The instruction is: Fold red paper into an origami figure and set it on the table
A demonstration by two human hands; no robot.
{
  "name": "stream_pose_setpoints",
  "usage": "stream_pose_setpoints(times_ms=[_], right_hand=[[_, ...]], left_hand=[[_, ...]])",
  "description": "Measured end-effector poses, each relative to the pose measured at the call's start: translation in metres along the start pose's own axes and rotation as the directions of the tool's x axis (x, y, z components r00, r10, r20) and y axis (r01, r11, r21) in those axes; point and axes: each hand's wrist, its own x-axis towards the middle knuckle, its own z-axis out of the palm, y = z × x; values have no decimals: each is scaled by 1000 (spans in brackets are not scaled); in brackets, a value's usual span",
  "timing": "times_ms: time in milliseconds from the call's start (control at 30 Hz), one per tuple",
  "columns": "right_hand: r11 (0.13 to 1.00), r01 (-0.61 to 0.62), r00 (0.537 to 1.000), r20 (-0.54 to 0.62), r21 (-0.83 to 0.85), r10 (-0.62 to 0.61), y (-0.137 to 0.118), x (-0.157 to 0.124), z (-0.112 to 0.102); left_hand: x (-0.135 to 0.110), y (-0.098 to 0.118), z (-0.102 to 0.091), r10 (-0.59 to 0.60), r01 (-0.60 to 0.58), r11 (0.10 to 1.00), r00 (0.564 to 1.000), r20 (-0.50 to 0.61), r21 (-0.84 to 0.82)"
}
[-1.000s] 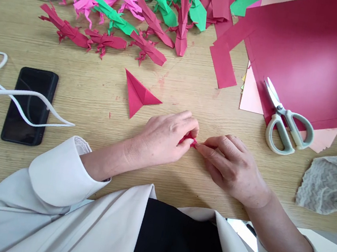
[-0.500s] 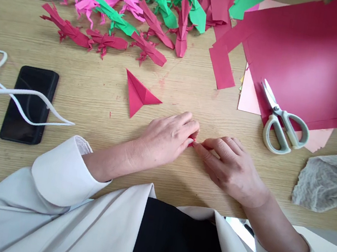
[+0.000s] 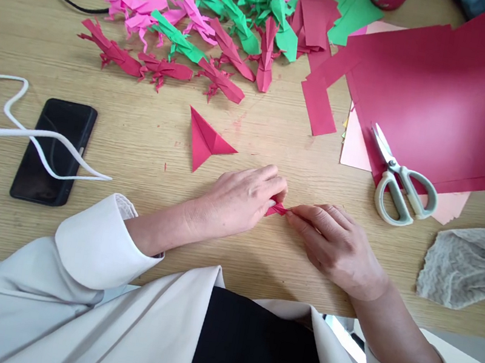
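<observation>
Between my hands is a small piece of folded red paper point(image 3: 276, 209), mostly covered by fingers. My left hand point(image 3: 246, 197) is closed on its left part, the thumb pressing it from the near side. My right hand point(image 3: 336, 242) pinches its right tip between thumb and forefinger. Both hands are low over the wooden table. Just beyond my left hand lies another folded red paper piece point(image 3: 207, 140), pointed and creased down its middle, touched by neither hand.
Several folded paper figures point(image 3: 170, 72) in red, pink and green crowd the back. Scissors point(image 3: 402, 176) rest partly on large red sheets point(image 3: 431, 95) at right, near a crumpled grey cloth point(image 3: 463, 265). At left, a white cable point(image 3: 64, 144) crosses a black phone point(image 3: 53, 157).
My right hand has drawn slightly right and toward me, and more of the folded red paper shows between the hands. The camera view has shifted a little.
</observation>
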Motion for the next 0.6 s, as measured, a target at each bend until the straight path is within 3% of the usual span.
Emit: stream_pose_setpoints(times_ms=[267,600], right_hand=[[993,-112,991,-66,43,115,0,8,8],[987,-161,985,-60,-3,161,-2,18,12]], left_hand=[[-1,-5,3,22,-24,999,998,-60,-34],[-1,-5,5,19,-22,999,997,-70,-34]])
